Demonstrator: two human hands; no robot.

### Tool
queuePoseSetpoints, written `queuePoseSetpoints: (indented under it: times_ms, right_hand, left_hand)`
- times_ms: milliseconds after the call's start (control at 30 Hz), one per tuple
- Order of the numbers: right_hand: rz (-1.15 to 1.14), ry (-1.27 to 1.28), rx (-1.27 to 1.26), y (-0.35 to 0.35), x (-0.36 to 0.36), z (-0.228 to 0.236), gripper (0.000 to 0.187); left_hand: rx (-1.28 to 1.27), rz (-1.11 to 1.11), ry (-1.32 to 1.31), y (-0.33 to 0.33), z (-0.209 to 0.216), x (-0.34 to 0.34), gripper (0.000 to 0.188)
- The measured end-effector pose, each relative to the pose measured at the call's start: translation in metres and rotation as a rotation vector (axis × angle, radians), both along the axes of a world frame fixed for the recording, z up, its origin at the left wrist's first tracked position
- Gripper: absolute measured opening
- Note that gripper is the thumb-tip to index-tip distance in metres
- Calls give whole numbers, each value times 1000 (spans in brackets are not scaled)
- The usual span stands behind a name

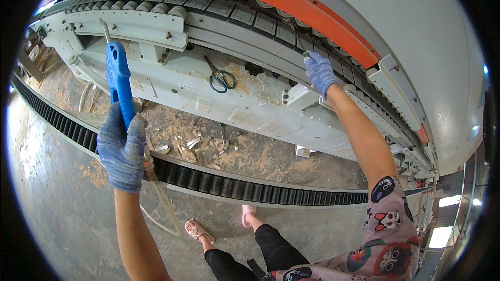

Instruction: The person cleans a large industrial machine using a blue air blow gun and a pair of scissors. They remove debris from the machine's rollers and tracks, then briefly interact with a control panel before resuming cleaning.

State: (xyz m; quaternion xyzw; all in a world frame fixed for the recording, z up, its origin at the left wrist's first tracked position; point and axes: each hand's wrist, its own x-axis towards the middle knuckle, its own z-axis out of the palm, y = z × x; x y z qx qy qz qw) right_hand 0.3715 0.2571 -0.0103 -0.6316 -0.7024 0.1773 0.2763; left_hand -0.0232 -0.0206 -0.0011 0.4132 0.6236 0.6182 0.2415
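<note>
My left hand [122, 148], in a blue-grey knit glove, is closed round the handle of a blue air blow gun [119, 73]. Its thin metal nozzle points up and away, toward the machine's roller rail, and a pale hose [165, 208] hangs from the handle's base. On the right, my gloved right hand [320, 73] reaches to the chain track [265, 23] of dark pads. Its fingers are closed on a thin, dark, rod-like tool [300, 46] whose tip lies over the track; I cannot make out its exact kind.
Green-handled scissors [223, 80] lie on the machine's dusty white ledge. An orange guard [291, 8] runs above the track. Between me and the machine curves a black roller conveyor [219, 181]. Wood scraps [192, 143] and sawdust litter the floor behind it.
</note>
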Motion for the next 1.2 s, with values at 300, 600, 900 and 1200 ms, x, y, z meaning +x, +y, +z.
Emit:
queuePoseSetpoints:
  times_ms: [300, 600, 900, 1200]
  right_hand:
    - [-32, 90, -244, -14, -11, 41, 33]
    - [-65, 280, -532, -27, -9, 71, 19]
    - [58, -839, 70, -28, -10, 86, 41]
    - [45, -702, 74, -23, 1, 75, 43]
  left_hand:
    - [0, 10, 39, -1, 1, -1, 40]
    - [6, 0, 8, -2, 9, 2, 40]
    - [65, 2, 45, -5, 13, 2, 35]
    - [55, 16, 70, -3, 10, 1, 36]
